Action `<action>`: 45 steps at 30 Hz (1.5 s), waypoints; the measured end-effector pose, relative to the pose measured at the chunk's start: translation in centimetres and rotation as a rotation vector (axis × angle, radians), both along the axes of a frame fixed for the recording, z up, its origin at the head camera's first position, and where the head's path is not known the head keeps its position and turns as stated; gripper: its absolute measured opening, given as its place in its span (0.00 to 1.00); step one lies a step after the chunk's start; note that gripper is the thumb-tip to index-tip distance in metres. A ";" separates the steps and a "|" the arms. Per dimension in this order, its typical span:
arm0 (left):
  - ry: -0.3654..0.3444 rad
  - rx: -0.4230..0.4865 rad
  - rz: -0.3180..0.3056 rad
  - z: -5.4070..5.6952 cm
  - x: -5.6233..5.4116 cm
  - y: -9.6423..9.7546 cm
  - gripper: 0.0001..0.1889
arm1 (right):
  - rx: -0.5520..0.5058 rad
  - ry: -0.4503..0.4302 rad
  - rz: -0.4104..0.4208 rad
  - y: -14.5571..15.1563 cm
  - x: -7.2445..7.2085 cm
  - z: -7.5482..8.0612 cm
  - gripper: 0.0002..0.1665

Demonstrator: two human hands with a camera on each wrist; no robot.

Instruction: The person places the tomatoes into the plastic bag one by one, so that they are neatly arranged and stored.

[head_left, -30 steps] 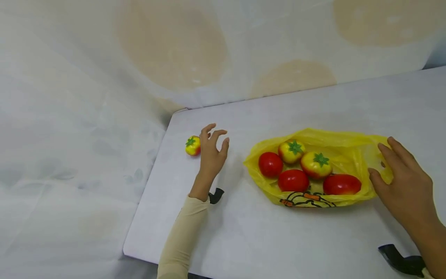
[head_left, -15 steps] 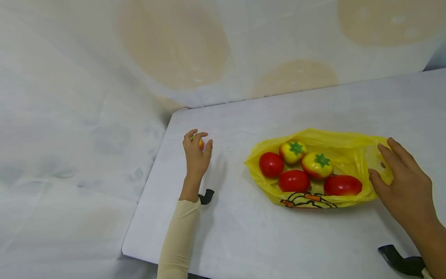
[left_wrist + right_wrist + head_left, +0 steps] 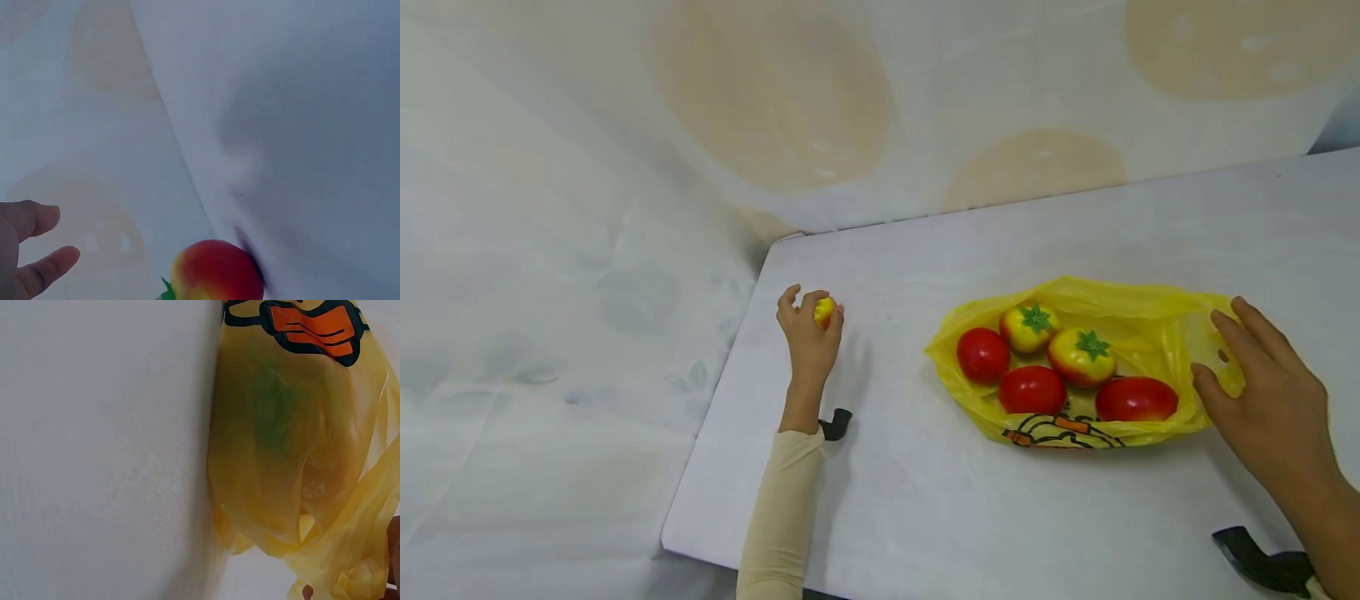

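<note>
In the head view my left hand (image 3: 808, 340) hovers over a yellow-and-red toy tomato (image 3: 825, 312) at the table's far left, fingers bent and spread around it. The left wrist view shows that tomato (image 3: 215, 272) with its green leaf crown, apart from the visible fingers (image 3: 53, 269). At the right end of a yellow plastic bag (image 3: 1138, 304), my right hand (image 3: 1277, 400) holds the bag's handle part, one fingertip showing at its hole. Inside the bag lie yellow-and-red tomatoes (image 3: 1081, 357) with green crowns and plain red ones (image 3: 1032, 389).
A white table (image 3: 925, 508) carries everything, its left edge near my left forearm. Pale patterned cloth (image 3: 587, 250) hangs behind and to the left. A black curved piece (image 3: 837, 424) sits at my left wrist, another (image 3: 1262, 562) at my right.
My left hand has moved left and slightly nearer, from beside the lone tomato to around it. The right hand and the bag have stayed in place.
</note>
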State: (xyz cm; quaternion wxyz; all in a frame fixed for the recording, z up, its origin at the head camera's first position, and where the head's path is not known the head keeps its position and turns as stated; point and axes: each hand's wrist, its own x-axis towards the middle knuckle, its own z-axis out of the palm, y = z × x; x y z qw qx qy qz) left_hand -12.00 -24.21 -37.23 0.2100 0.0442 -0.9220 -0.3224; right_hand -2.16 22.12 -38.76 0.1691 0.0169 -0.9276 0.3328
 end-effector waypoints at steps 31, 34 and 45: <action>-0.346 -0.069 0.096 -2.1 -2.2 -3.3 0.35 | 0.031 0.014 -0.007 0.0 0.2 0.0 0.41; -0.359 -0.066 0.125 -2.0 -2.3 -3.4 0.36 | 0.030 0.019 -0.004 0.0 0.2 0.0 0.42; -0.370 -0.066 0.025 -2.3 -2.9 -3.4 0.34 | 0.027 0.012 -0.002 0.1 0.3 0.0 0.42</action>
